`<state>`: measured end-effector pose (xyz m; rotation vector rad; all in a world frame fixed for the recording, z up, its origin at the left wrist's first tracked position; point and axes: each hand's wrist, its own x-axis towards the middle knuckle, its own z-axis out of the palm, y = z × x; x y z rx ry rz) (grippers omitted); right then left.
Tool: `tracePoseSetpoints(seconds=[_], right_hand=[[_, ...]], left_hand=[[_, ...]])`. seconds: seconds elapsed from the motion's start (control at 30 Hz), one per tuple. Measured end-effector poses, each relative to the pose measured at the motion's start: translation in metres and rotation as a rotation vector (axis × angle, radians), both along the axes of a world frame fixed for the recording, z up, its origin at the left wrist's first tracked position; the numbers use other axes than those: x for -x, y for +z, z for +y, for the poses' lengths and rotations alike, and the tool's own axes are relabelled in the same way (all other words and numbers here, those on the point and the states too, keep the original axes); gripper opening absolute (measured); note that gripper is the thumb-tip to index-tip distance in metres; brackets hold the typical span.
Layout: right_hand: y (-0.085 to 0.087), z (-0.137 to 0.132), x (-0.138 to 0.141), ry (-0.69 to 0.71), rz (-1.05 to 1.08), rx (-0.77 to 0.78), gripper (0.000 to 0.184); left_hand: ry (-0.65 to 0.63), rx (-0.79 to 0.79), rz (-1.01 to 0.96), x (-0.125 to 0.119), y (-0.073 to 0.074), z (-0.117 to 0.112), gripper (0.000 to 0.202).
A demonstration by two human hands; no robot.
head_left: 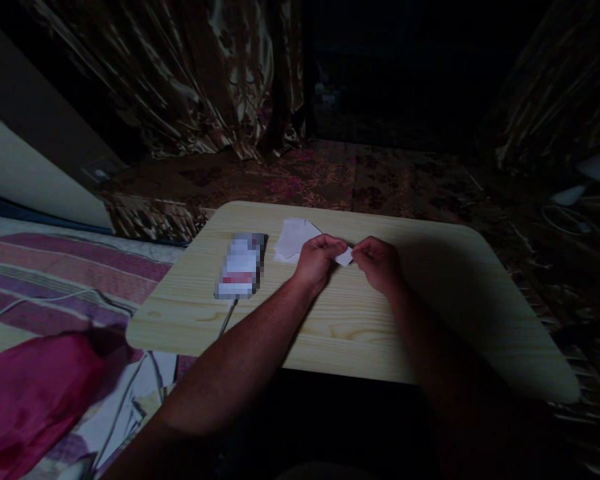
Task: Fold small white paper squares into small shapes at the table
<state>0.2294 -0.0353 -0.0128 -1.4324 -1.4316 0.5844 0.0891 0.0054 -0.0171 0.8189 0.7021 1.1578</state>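
Both my hands meet over the middle of a small light wooden table. My left hand and my right hand are closed in a pinch on one small white piece of paper held between them. Just behind my left hand lies a small stack of white paper sheets, flat on the tabletop. To the left of the stack a phone lies on the table with its screen lit.
A cable runs from the phone off the table's front edge. A striped bedcover and a red cushion lie at the left. Patterned curtains and a dark patterned carpet are beyond the table.
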Motion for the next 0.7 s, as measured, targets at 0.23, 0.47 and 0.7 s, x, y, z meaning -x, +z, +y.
tracePoseSetpoints(seconds=[0.23, 0.47, 0.7], right_hand=[[-0.0037, 0.0012, -0.0017, 0.006, -0.01, -0.023, 0.011], [-0.0036, 0.0014, -0.001, 0.012, 0.009, -0.026, 0.012], [-0.0046, 0.0014, -0.0008, 0.008, -0.007, -0.024, 0.011]], left_hand=[[0.001, 0.002, 0.027, 0.0006, -0.0004, 0.0013, 0.023], [0.029, -0.04, 0.037, 0.0002, -0.0006, 0.0012, 0.023], [0.045, -0.058, 0.025, -0.0003, -0.0003, -0.0006, 0.021]])
